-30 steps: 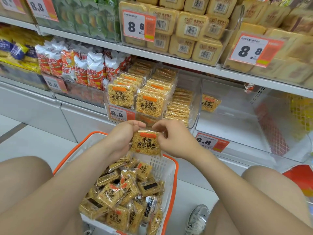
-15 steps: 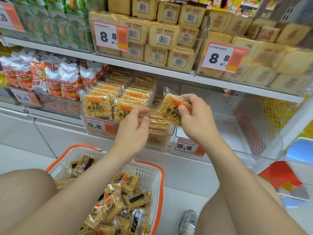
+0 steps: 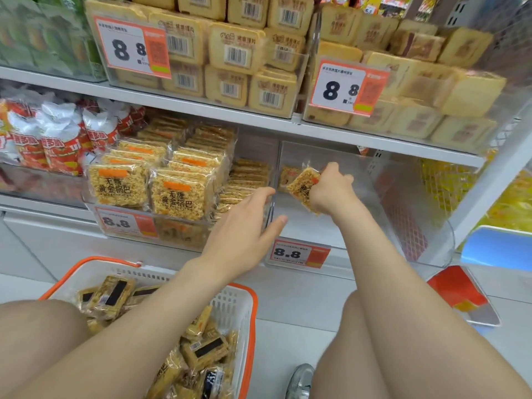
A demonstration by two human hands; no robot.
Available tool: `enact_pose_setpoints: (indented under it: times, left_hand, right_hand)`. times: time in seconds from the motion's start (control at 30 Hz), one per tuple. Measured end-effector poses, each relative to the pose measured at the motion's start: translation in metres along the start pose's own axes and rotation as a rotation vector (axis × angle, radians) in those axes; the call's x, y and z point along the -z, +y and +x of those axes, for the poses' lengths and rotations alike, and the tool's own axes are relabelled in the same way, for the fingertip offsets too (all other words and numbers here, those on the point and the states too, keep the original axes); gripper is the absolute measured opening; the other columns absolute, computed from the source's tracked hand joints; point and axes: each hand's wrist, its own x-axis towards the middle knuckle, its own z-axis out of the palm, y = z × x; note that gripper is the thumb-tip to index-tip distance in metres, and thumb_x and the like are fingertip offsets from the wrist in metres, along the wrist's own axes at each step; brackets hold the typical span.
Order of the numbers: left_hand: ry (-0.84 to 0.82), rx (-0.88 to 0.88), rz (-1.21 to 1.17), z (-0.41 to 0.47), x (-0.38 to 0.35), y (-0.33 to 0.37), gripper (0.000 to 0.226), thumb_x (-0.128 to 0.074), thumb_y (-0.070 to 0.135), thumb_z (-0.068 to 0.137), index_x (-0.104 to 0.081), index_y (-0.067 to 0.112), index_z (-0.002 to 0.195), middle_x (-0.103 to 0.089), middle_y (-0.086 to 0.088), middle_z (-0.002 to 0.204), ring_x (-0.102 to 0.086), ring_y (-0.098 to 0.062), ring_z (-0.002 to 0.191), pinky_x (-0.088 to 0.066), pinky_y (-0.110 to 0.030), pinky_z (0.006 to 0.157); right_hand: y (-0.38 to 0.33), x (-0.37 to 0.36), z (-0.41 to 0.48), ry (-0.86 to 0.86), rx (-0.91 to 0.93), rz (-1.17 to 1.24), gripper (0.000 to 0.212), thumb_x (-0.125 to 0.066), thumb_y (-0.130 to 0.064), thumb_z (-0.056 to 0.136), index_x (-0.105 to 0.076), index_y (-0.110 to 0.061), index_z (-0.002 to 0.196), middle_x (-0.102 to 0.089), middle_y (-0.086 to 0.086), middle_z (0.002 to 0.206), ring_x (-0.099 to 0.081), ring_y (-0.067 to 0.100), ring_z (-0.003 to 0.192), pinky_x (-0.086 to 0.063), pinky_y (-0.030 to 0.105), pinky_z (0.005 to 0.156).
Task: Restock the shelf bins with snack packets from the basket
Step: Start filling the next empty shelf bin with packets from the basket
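My right hand (image 3: 334,188) grips a yellow snack packet (image 3: 304,184) inside the clear, nearly bare shelf bin (image 3: 374,214), close to its left wall. One more packet (image 3: 285,175) lies deeper in that bin. My left hand (image 3: 244,226) hovers with spread fingers in front of the neighbouring bin (image 3: 172,228), which is packed with the same packets (image 3: 178,194). The white basket with an orange rim (image 3: 250,309) stands on the floor between my knees, holding several packets (image 3: 201,349).
Red-and-white snack bags (image 3: 57,139) fill the bin at left. The upper shelf (image 3: 259,122) carries bins of beige boxed cakes (image 3: 239,50) with 8.8 price tags. A grey shoe (image 3: 300,380) and an orange-and-white object (image 3: 457,295) are on the floor at right.
My right hand carried the packet from above the basket up and right into the nearly bare bin. My left hand let go of it and now hovers with straight fingers.
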Motion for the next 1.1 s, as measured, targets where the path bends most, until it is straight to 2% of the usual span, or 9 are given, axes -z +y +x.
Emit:
enact_pose_setpoints:
  times: [0.1, 0.23, 0.43, 0.53, 0.63, 0.8, 0.93, 1.0, 1.1]
  left_hand:
    - [0.043, -0.027, 0.056, 0.004, -0.005, 0.000, 0.054, -0.056, 0.043, 0.105, -0.037, 0.025, 0.152, -0.064, -0.001, 0.139, -0.066, -0.026, 0.110, -0.055, -0.045, 0.089]
    - [0.057, -0.064, 0.096, 0.010, -0.009, -0.002, 0.053, -0.056, 0.034, 0.103, -0.036, 0.024, 0.152, -0.068, -0.003, 0.128, -0.068, -0.027, 0.091, -0.053, -0.043, 0.075]
    - [0.061, -0.063, 0.085, 0.013, -0.014, -0.004, 0.049, -0.054, 0.033, 0.101, -0.037, 0.024, 0.146, -0.070, -0.005, 0.116, -0.065, -0.024, 0.073, -0.055, -0.046, 0.068]
    - [0.060, -0.066, 0.080, 0.012, -0.015, -0.006, 0.048, -0.053, 0.032, 0.102, -0.037, 0.024, 0.147, -0.069, -0.004, 0.117, -0.065, -0.023, 0.073, -0.055, -0.046, 0.068]
    - [0.057, -0.056, 0.073, 0.011, -0.016, -0.005, 0.049, -0.052, 0.032, 0.103, -0.037, 0.024, 0.150, -0.070, -0.002, 0.116, -0.060, -0.020, 0.070, -0.052, -0.042, 0.067]
    - [0.063, -0.041, 0.065, 0.010, -0.017, -0.005, 0.051, -0.051, 0.033, 0.105, -0.035, 0.026, 0.153, -0.070, -0.001, 0.119, -0.063, -0.020, 0.075, -0.053, -0.043, 0.072]
    - [0.044, -0.061, 0.054, 0.007, -0.015, -0.006, 0.054, -0.049, 0.034, 0.107, -0.032, 0.024, 0.158, -0.067, -0.004, 0.133, -0.067, -0.024, 0.091, -0.049, -0.038, 0.077]
    - [0.036, -0.074, 0.056, 0.007, -0.014, -0.007, 0.055, -0.048, 0.034, 0.108, -0.031, 0.024, 0.159, -0.065, -0.005, 0.137, -0.068, -0.025, 0.102, -0.048, -0.039, 0.080]
    - [0.028, -0.088, 0.058, 0.006, -0.013, -0.006, 0.056, -0.047, 0.034, 0.109, -0.029, 0.023, 0.161, -0.065, -0.005, 0.139, -0.067, -0.026, 0.109, -0.047, -0.037, 0.083]
  right_hand:
    - [-0.003, -0.014, 0.028, -0.057, -0.034, -0.115, 0.053, -0.049, -0.003, 0.096, -0.034, -0.003, 0.147, -0.031, 0.028, 0.150, -0.048, 0.043, 0.127, -0.043, 0.042, 0.092]
    - [-0.006, -0.034, 0.060, -0.049, 0.103, -0.287, 0.049, -0.049, -0.005, 0.096, -0.039, 0.000, 0.144, -0.049, 0.026, 0.140, -0.037, 0.042, 0.141, -0.044, 0.040, 0.089]
    - [0.001, -0.064, 0.094, 0.036, 0.185, -0.318, 0.059, -0.063, -0.014, 0.094, -0.036, -0.007, 0.145, -0.042, 0.029, 0.148, -0.019, 0.040, 0.151, -0.051, 0.044, 0.096]
    - [0.004, -0.068, 0.099, 0.072, 0.118, -0.217, 0.064, -0.066, -0.013, 0.092, -0.033, -0.007, 0.147, -0.028, 0.027, 0.152, -0.034, 0.040, 0.143, -0.051, 0.041, 0.096]
    - [0.005, -0.067, 0.099, 0.119, 0.015, -0.027, 0.085, -0.065, -0.004, 0.089, -0.015, -0.008, 0.157, -0.014, 0.026, 0.155, -0.055, 0.041, 0.125, -0.050, 0.036, 0.096]
    - [0.005, -0.074, 0.107, 0.128, -0.036, -0.083, 0.098, -0.062, -0.013, 0.094, 0.008, 0.002, 0.161, -0.011, 0.018, 0.166, -0.031, 0.040, 0.143, -0.049, 0.033, 0.100]
    - [0.004, -0.080, 0.111, 0.127, -0.148, -0.020, 0.094, -0.068, -0.019, 0.092, -0.008, 0.004, 0.160, -0.037, 0.020, 0.156, -0.040, 0.032, 0.143, -0.045, 0.032, 0.106]
    - [0.004, -0.080, 0.112, 0.160, -0.152, -0.031, 0.078, -0.069, -0.020, 0.090, -0.029, 0.002, 0.153, -0.041, 0.017, 0.150, -0.049, 0.029, 0.136, -0.046, 0.030, 0.103]
    - [0.004, -0.080, 0.116, 0.169, -0.166, 0.010, 0.069, -0.068, -0.019, 0.090, -0.036, 0.000, 0.148, -0.041, 0.014, 0.147, -0.049, 0.029, 0.134, -0.045, 0.026, 0.096]
